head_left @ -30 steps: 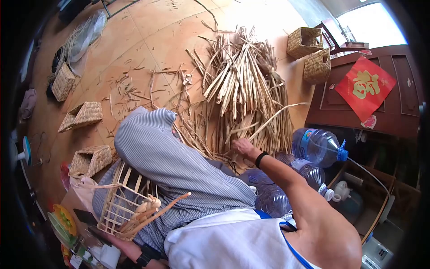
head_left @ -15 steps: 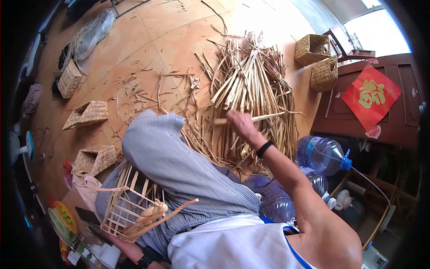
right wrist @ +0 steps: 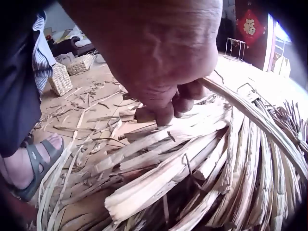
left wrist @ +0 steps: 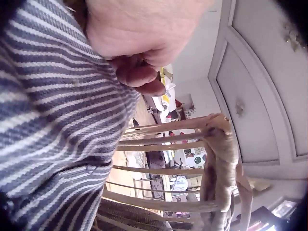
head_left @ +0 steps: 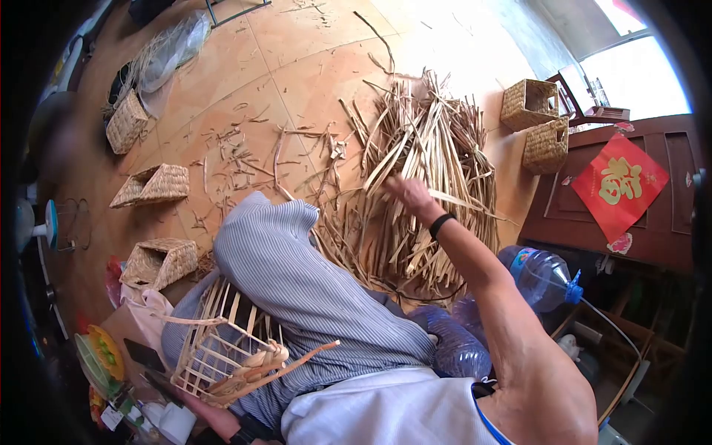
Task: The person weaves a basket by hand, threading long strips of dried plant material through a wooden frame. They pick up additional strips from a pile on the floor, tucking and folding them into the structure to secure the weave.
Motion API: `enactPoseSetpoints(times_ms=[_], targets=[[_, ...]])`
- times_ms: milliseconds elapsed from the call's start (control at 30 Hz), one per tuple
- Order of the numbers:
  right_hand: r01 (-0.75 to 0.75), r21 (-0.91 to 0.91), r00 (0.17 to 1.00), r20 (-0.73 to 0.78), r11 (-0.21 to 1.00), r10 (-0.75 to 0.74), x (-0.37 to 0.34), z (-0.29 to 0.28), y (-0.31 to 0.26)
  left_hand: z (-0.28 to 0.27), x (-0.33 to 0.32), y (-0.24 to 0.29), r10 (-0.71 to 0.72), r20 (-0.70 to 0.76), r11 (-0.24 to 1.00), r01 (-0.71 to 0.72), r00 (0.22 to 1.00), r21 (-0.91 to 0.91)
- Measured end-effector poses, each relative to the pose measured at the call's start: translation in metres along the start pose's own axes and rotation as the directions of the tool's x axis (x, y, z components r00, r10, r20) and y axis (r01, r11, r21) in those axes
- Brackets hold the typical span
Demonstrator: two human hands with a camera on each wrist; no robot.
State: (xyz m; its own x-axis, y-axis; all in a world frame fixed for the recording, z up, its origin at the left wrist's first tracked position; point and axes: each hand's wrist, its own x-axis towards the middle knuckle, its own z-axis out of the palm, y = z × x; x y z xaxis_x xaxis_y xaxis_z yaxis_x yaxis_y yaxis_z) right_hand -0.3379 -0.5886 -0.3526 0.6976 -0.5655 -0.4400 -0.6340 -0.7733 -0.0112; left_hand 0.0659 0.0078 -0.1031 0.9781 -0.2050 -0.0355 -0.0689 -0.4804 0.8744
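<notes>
My right hand (head_left: 411, 195) holds a dried stalk strip (right wrist: 250, 110) above a fanned pile of dried stalks (head_left: 423, 252) on the floor. Its fingers (right wrist: 166, 113) curl down over the pile's cut ends in the right wrist view, and the strip runs out from the hand to the right. My left hand (left wrist: 144, 29) lies against the striped trousers (left wrist: 62, 106), its fingers loosely bent and nothing showing in them. Beside it, an unfinished basket frame (head_left: 222, 348) of pale stakes with a partly wrapped rim (left wrist: 224, 168) leans on the lap.
Finished woven baskets (head_left: 159, 263) stand on the floor at left, with two more (head_left: 529, 104) at the back right. Large plastic bottles (head_left: 538, 278) are by the right arm. A dark wooden panel with a red paper (head_left: 619, 178) stands at right. Scraps (head_left: 237, 152) litter the tiles.
My right hand has risen from the pile's near part toward its upper left with the strip. The head view has shifted. The left hand and basket frame stay about the same.
</notes>
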Motion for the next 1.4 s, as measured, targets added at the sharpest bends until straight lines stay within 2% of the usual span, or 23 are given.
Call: enactPoseSetpoints(times_ms=[67,167,233,300,333,400,467,500,600,667,733,767,800,833,867,1000,1067,1100,1200,1267,1300,1333,1400], targets=[[0.169,-0.031,0.985,0.024,0.985,-0.169,-0.018,0.011,-0.013,0.002,0.002,-0.001,0.002,0.005,1.000,-0.002,1.000,-0.006],[0.095,0.001,0.989,-0.109,0.995,-0.095,-0.038,0.009,-0.008,0.002,0.003,-0.002,0.002,0.009,1.000,-0.002,1.000,-0.005],[-0.035,0.279,0.980,0.199,0.960,-0.022,-0.051,0.003,-0.042,0.004,0.005,-0.003,0.005,0.021,1.000,-0.004,1.000,-0.009],[0.064,0.232,0.923,0.357,0.971,-0.146,-0.073,0.008,-0.088,0.003,0.005,-0.003,0.006,0.027,1.000,-0.005,1.000,-0.018],[0.261,0.065,0.882,0.389,0.963,-0.265,-0.091,0.015,-0.111,0.001,0.004,-0.004,0.005,0.026,1.000,-0.005,1.000,-0.024],[0.412,0.232,0.757,0.451,0.881,-0.473,-0.113,0.044,-0.138,-0.001,0.005,-0.006,0.009,0.025,1.000,-0.008,1.000,-0.030],[0.528,0.027,0.755,0.444,0.849,-0.483,-0.140,0.043,-0.159,-0.004,0.006,-0.007,0.011,0.039,1.000,-0.010,0.999,-0.029],[0.384,0.167,0.893,0.184,0.908,-0.411,-0.153,0.045,-0.160,-0.004,0.006,-0.008,0.009,0.038,0.999,-0.008,0.999,-0.035],[0.308,0.328,0.935,0.071,0.893,-0.349,-0.151,0.054,-0.161,-0.010,0.006,-0.007,0.016,0.050,0.999,-0.013,0.999,-0.049],[0.116,0.375,0.966,0.174,0.920,-0.193,-0.140,0.042,-0.144,-0.018,0.006,-0.013,0.012,0.057,0.998,-0.009,0.998,-0.059],[0.165,0.194,0.986,-0.016,0.967,-0.165,-0.147,0.033,-0.125,-0.033,0.014,-0.033,0.008,0.091,0.996,0.000,0.996,-0.090],[0.096,0.242,0.980,0.148,0.966,-0.134,-0.152,0.019,-0.130,-0.041,0.020,-0.048,0.007,0.113,0.994,0.006,0.994,-0.111],[0.294,0.316,0.936,0.098,0.902,-0.339,-0.162,0.066,-0.132,-0.033,0.018,-0.042,-0.009,0.096,0.984,0.026,0.995,-0.178],[0.136,0.432,0.905,0.313,0.892,-0.289,-0.171,0.113,-0.141,-0.026,0.016,-0.036,-0.025,0.079,0.969,0.044,0.997,-0.244],[0.290,0.651,0.791,0.249,0.702,-0.559,-0.186,0.139,-0.138,-0.011,0.013,-0.015,-0.086,0.073,0.950,0.104,0.994,-0.294],[-0.356,0.861,0.786,0.485,0.363,-0.382,-0.246,0.176,-0.116,0.000,0.023,-0.004,-0.265,0.060,0.851,0.263,0.962,-0.454],[-0.661,0.722,0.696,0.488,-0.204,-0.527,-0.228,0.186,-0.112,-0.002,0.030,-0.012,-0.301,0.087,0.827,0.305,0.950,-0.472],[-0.601,0.789,0.683,0.428,-0.123,-0.592,-0.211,0.241,-0.109,0.001,0.029,-0.012,-0.294,0.112,0.826,0.311,0.949,-0.471],[-0.413,0.880,0.898,0.436,0.237,-0.056,-0.153,0.062,-0.053,0.007,0.018,-0.005,-0.222,0.151,0.820,0.268,0.963,-0.506],[-0.373,0.913,0.917,0.334,0.168,0.219,-0.140,-0.056,-0.048,0.010,0.013,-0.011,-0.306,0.086,0.699,0.285,0.948,-0.656],[-0.185,0.979,0.975,0.171,0.087,0.145,-0.122,-0.077,-0.034,0.017,0.018,0.004,-0.282,0.101,0.693,0.275,0.954,-0.667],[0.064,0.986,0.965,-0.022,-0.153,0.262,-0.124,-0.088,-0.030,0.025,0.012,0.021,-0.327,0.041,0.710,0.274,0.944,-0.648],[0.187,0.982,0.913,-0.185,0.029,0.365,-0.108,-0.119,-0.011,0.033,0.008,0.038,-0.336,0.014,0.712,0.264,0.942,-0.650]])
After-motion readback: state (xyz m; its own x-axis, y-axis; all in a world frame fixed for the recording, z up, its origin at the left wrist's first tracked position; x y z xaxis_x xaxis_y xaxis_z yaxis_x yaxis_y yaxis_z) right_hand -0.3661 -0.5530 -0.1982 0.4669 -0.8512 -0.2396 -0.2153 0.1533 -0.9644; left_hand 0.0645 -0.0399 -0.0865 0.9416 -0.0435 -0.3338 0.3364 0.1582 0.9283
